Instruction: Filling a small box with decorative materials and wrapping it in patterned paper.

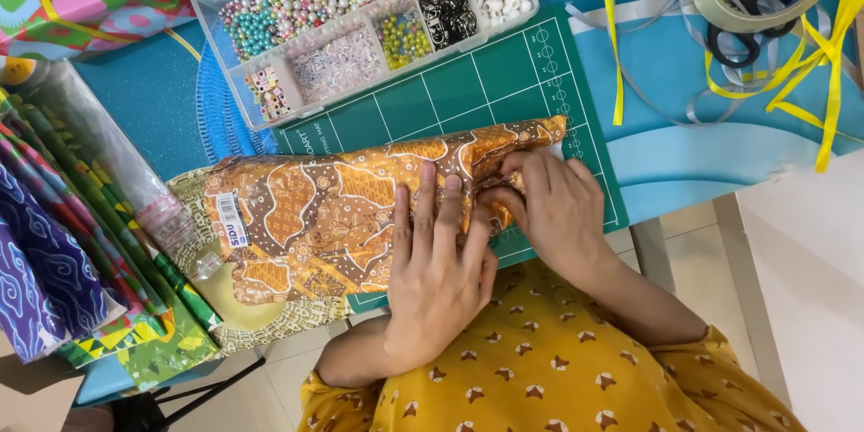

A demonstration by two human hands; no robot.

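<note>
Looking at the biggest stuff first: the green cutting mat [504, 90] sits on a blue table [684, 153], and across the mat lies a long parcel wrapped in orange and brown batik-print paper [315, 216], its left end hanging over a woven placemat [270, 319]. The person's left hand [441, 261] lies flat on top of the parcel, fingers stretched out and close together, pinning the paper down. The right hand [553, 207] is curled at the parcel's right end, fingertips pinching a fold of the paper there. The risky bit is probably that fold: if the flat hand eases off, the glossy paper could slide or spring open, and pinching too hard might crease or tear the corner. The clear bead organiser [378, 27] sits just behind the parcel, so a stray shove could bump it. Yellow ribbon [621, 45] trails nearby too.
</note>
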